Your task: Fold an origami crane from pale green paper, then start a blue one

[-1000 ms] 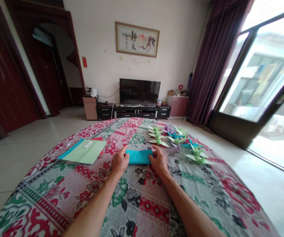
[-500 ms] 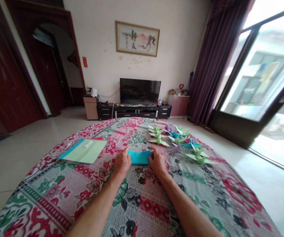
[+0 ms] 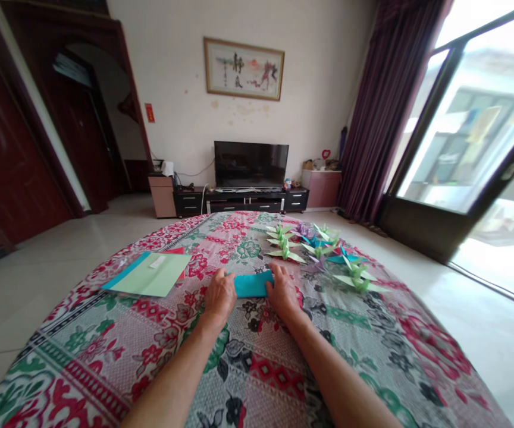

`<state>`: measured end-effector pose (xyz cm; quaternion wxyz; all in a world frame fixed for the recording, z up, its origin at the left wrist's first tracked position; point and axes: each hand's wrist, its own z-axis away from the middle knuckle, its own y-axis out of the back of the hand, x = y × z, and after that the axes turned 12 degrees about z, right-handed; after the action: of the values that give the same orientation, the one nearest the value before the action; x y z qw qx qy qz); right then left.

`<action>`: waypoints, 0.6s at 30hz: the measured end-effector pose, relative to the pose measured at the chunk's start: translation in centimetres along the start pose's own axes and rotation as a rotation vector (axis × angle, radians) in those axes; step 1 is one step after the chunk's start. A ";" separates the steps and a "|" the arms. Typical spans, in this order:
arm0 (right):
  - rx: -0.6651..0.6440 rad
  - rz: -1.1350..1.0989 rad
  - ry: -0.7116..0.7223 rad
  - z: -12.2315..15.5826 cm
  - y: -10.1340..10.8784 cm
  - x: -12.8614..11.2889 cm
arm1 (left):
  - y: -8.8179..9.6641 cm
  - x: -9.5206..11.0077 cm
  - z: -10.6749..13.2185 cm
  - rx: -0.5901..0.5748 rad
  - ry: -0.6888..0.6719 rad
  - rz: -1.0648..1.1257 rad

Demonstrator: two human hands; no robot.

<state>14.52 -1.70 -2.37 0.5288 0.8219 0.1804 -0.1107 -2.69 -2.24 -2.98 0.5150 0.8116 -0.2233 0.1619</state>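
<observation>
A folded teal paper (image 3: 252,284) lies flat on the flowered tablecloth (image 3: 257,362) in front of me. My left hand (image 3: 219,294) presses on its left end, fingers bent down onto the paper. At the paper's right end rests my right hand (image 3: 282,289), fingers also pressed down on it. Both hands hold the strip against the table.
A stack of coloured paper sheets (image 3: 148,274), light green on top, lies to the left. Several folded paper cranes (image 3: 317,252) in green, teal and purple stand at the far right of the table. A television (image 3: 250,164) and a glass door (image 3: 475,142) are beyond.
My two hands have slid closer together along the teal paper, so less of it shows between them. The camera has shifted slightly.
</observation>
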 end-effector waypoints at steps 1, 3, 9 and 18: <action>0.003 0.004 0.014 0.1 0.1 0.0 | -0.1 0.0 0.0 -0.015 0.006 -0.014; 0.012 0.005 0.038 0.2 0.1 0.0 | -0.1 0.0 -0.1 -0.045 0.010 -0.034; 0.065 -0.008 0.070 0.2 0.0 0.1 | 0.5 0.4 0.0 -0.080 0.015 -0.111; -0.095 0.265 0.308 -0.2 1.5 -0.4 | 1.4 1.1 0.0 -0.094 -0.094 -0.225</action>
<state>14.72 -2.18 -0.93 0.5431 0.8198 0.1546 0.0953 -2.46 -2.99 -1.35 0.5562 0.8133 -0.1617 0.0544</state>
